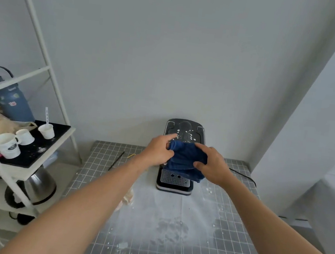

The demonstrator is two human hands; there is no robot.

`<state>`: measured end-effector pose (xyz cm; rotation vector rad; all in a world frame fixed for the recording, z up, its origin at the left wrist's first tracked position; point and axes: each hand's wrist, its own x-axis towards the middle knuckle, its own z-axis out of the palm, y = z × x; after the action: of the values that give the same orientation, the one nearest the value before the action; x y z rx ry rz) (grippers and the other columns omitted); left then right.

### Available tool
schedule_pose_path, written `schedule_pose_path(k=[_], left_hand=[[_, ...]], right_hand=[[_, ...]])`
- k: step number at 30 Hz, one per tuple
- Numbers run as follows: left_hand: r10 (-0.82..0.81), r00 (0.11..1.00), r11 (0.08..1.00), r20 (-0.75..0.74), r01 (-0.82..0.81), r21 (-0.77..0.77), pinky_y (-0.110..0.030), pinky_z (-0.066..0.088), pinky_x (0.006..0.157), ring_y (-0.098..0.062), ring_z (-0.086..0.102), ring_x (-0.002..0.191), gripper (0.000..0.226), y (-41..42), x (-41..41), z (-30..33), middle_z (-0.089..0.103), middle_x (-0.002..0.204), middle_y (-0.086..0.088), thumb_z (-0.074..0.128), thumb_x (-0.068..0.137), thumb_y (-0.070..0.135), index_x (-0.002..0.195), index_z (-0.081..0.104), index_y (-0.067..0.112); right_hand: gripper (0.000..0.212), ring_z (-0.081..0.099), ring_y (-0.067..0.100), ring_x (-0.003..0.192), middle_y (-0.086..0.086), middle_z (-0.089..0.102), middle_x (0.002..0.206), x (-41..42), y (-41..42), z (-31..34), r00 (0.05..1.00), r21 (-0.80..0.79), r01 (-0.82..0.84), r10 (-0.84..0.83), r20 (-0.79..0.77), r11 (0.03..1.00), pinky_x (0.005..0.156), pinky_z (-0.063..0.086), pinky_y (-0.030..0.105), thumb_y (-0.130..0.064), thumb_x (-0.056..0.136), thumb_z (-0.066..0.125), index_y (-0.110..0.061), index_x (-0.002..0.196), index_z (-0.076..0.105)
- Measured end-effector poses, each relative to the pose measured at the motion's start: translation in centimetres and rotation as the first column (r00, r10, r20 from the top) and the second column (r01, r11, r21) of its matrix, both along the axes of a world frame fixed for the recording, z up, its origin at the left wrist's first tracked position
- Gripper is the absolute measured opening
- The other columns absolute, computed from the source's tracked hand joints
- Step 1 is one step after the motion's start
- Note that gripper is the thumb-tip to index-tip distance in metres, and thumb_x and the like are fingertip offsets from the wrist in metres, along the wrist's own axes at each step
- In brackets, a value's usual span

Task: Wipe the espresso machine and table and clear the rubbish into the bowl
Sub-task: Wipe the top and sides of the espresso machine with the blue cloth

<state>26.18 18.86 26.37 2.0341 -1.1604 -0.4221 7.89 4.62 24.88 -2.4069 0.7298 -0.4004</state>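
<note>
At centre frame, a left hand and right hand each grip a bunched blue cloth over the white-spattered espresso machine, seemingly readying a fold for wiping its top.

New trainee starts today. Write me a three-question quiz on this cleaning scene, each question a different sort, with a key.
1. True or false: both hands hold the cloth over the machine.
2. What mess shows on the table?
A. white powder
B. red sauce
C. broken glass
3. Fill in: white specks dot the machine's ____.

Key
1. True: the left hand and right hand both grip the blue cloth.
2. A: powder is spread in front of the machine.
3. Top: the specks sit just beyond the cloth.
</note>
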Motion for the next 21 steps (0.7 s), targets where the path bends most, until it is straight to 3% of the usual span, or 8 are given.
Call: schedule_pose_path(k=[1,4,8,11,12,15,18,21], left_hand=[[0.001,1.000,1.000,0.013,-0.001,-0.008,-0.032,0.059,0.072,-0.011,0.055,0.064,0.074,-0.8,0.7,0.4,0.058,0.072,0.001,0.062,0.086,0.000,0.154,0.045,0.025],[0.026,0.999,0.999,0.024,-0.025,-0.026,-0.015,0.048,0.057,-0.010,0.054,0.062,0.075,-3.1,2.7,1.4,0.055,0.071,0.004,0.061,0.087,0.000,0.155,0.042,0.025],[0.092,0.995,0.994,0.031,-0.090,-0.057,-0.013,0.045,0.073,-0.010,0.060,0.078,0.071,-6.2,4.8,1.9,0.062,0.086,0.001,0.061,0.089,-0.002,0.154,0.044,0.021],[0.152,0.986,0.987,0.063,-0.148,-0.059,-0.008,0.045,0.066,-0.013,0.059,0.073,0.067,-8.3,5.8,0.9,0.058,0.081,-0.001,0.058,0.090,-0.005,0.152,0.048,0.019],[0.161,0.983,0.986,0.092,-0.157,-0.048,-0.010,0.046,0.071,-0.015,0.061,0.078,0.066,-8.9,6.0,0.5,0.057,0.085,-0.001,0.058,0.091,-0.004,0.151,0.048,0.020],[0.161,0.970,0.982,0.184,-0.176,0.068,-0.033,0.049,0.097,-0.024,0.057,0.104,0.060,-10.0,6.2,-1.6,0.050,0.115,-0.005,0.055,0.096,0.002,0.151,0.048,0.023],[0.147,0.917,0.954,0.372,-0.231,0.192,-0.043,0.051,0.093,-0.027,0.053,0.108,0.051,-10.8,5.9,-2.9,0.048,0.120,-0.006,0.055,0.094,0.006,0.143,0.053,0.022],[0.104,0.808,0.942,0.581,-0.267,0.203,-0.043,0.046,0.098,-0.029,0.045,0.120,0.052,-12.2,5.2,-3.2,0.048,0.133,-0.009,0.060,0.091,0.012,0.141,0.052,0.019]], right_hand=[[0.065,0.051,0.021,0.109,0.005,0.051,0.125,0.8,-0.8,0.3,1.000,-0.006,-0.004,0.004,0.005,1.000,0.089,0.042,0.030,-0.018,0.091,0.068,-0.025,0.150,0.041],[0.065,0.052,0.026,0.113,0.008,0.051,0.126,3.4,-3.5,1.1,1.000,-0.021,-0.022,0.022,0.011,1.000,0.093,0.044,0.033,-0.018,0.092,0.067,-0.024,0.151,0.040],[0.066,0.049,0.028,0.119,0.010,0.048,0.131,6.6,-7.0,1.4,0.999,-0.030,-0.034,0.034,0.020,0.999,0.100,0.042,0.035,-0.019,0.095,0.065,-0.021,0.154,0.036],[0.066,0.047,0.029,0.126,0.012,0.043,0.139,8.4,-8.9,0.5,0.999,-0.013,-0.047,0.047,-0.008,0.999,0.105,0.042,0.036,-0.018,0.097,0.064,-0.019,0.155,0.033],[0.066,0.047,0.029,0.126,0.012,0.042,0.140,8.8,-9.4,0.0,0.998,-0.014,-0.056,0.056,-0.029,0.998,0.106,0.043,0.037,-0.017,0.097,0.063,-0.019,0.155,0.033],[0.063,0.051,0.031,0.120,0.011,0.043,0.135,9.2,-10.6,-2.1,0.996,-0.032,-0.066,0.063,-0.069,0.997,0.103,0.049,0.043,-0.015,0.097,0.062,-0.019,0.154,0.035],[0.057,0.047,0.028,0.116,0.007,0.047,0.132,8.7,-11.4,-3.9,0.995,-0.191,-0.058,0.040,-0.094,0.980,0.101,0.045,0.048,-0.028,0.098,0.060,-0.023,0.151,0.040],[0.052,0.045,0.029,0.118,0.006,0.048,0.136,8.2,-11.8,-4.9,0.997,-0.278,-0.029,0.007,-0.079,0.960,0.099,0.044,0.048,-0.038,0.099,0.055,-0.025,0.148,0.044]])
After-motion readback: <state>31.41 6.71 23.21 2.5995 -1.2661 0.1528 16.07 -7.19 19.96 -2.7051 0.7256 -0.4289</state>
